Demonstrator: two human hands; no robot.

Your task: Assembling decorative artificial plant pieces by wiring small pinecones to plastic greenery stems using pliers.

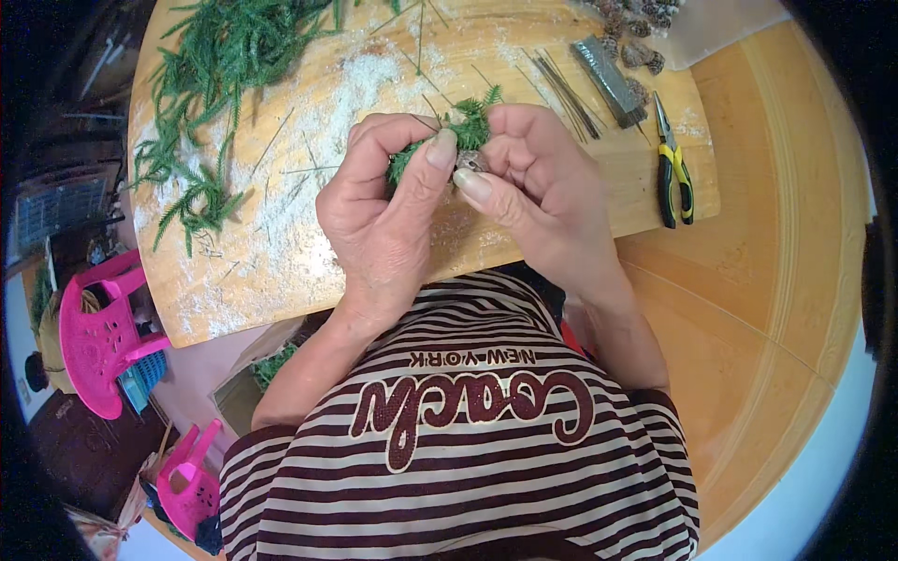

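Note:
Over the near part of the wooden table, both my hands are closed around a small bunch of green artificial pine sprigs (470, 127). A small brownish pine cone (473, 162) sits at the bunch's lower right. My left hand (382, 201) pinches the greenery with thumb and fingers. Against the pine cone presses the thumb of my right hand (552, 201), whose fingers curl behind the bunch. Thin dark stems stick out above my left fingers. Where the sprigs and the cone join is hidden by my fingers.
White flakes litter the wooden table (290, 276). A pile of green sprigs (220, 61) lies far left. Toward the right are thin wires (568, 98), a dark grey wrapped bundle (608, 82), yellow-black needle-nose pliers (672, 168) and several pine cones (640, 53). Pink chairs (98, 346) stand left.

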